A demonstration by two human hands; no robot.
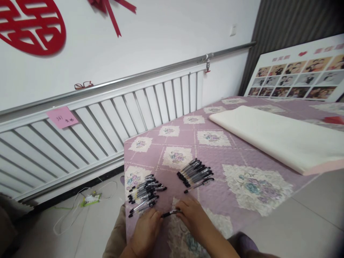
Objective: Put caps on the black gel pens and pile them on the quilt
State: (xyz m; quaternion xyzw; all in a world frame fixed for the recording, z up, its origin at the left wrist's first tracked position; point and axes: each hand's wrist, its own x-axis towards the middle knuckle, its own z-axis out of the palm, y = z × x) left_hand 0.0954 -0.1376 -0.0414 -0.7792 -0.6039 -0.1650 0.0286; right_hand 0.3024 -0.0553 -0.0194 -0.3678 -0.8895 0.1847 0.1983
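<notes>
A black pen spans the gap between my two hands, just above the near part of the table. The fingers of my left hand are closed at its left end, and part of that end is hidden. My right hand pinches the other end between thumb and fingers. Beyond my left hand lies a loose pile of clear-barrelled pens with black caps, pointing somewhat different ways. Past my right hand, a neater row of similar pens lies side by side on the floral tablecloth.
A folded cream sheet covers the table's right side, near a red item. Behind stand a white radiator with a pink note, and glasses on the pipe. A power strip with cables lies on the floor.
</notes>
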